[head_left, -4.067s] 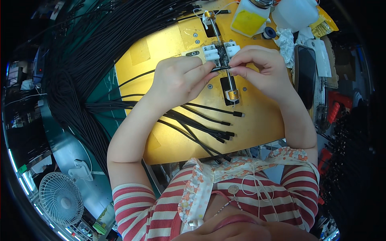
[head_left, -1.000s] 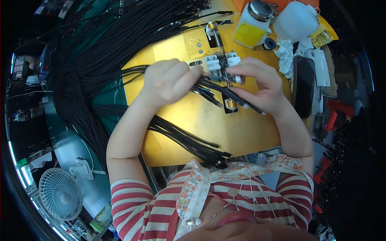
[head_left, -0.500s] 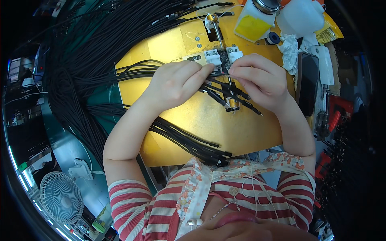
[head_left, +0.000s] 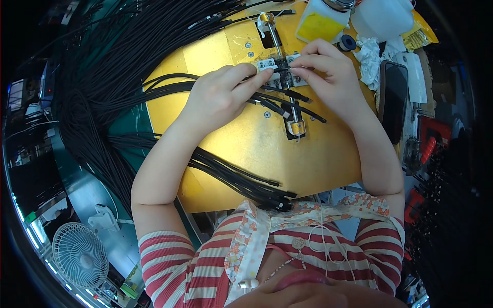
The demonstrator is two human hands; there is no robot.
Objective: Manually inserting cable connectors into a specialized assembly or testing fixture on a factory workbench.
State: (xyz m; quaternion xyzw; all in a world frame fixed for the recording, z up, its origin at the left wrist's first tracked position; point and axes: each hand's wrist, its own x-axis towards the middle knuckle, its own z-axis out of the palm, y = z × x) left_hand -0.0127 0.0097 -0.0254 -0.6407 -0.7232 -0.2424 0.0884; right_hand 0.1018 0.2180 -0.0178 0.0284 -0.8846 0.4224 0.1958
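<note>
My left hand (head_left: 222,95) pinches a thin black cable (head_left: 281,69) between thumb and forefinger. My right hand (head_left: 331,77) has its thumb and fingertips closed on the other end of that cable, which stretches between the two hands. It lies over a small fixture with a left white block (head_left: 266,64) and a right white block (head_left: 297,79), partly covered by my fingers. A metal rod (head_left: 276,38) runs through the gap between the blocks. More black cables (head_left: 290,92) stick out below my left hand, their ends fanned across the rod.
The fixture stands on a gold-coloured board (head_left: 246,149). A big bundle of black cables (head_left: 128,56) fills the left, and another bunch (head_left: 236,179) lies nearer me. At right are a phone (head_left: 394,100), crumpled tissue (head_left: 368,61) and a bottle with a yellow label (head_left: 321,23). A white fan (head_left: 80,255) stands lower left.
Both hands have moved away from me, up along the fixture, with the cable between them. The loose cable ends under my left hand have shifted, and more of the right block shows.
</note>
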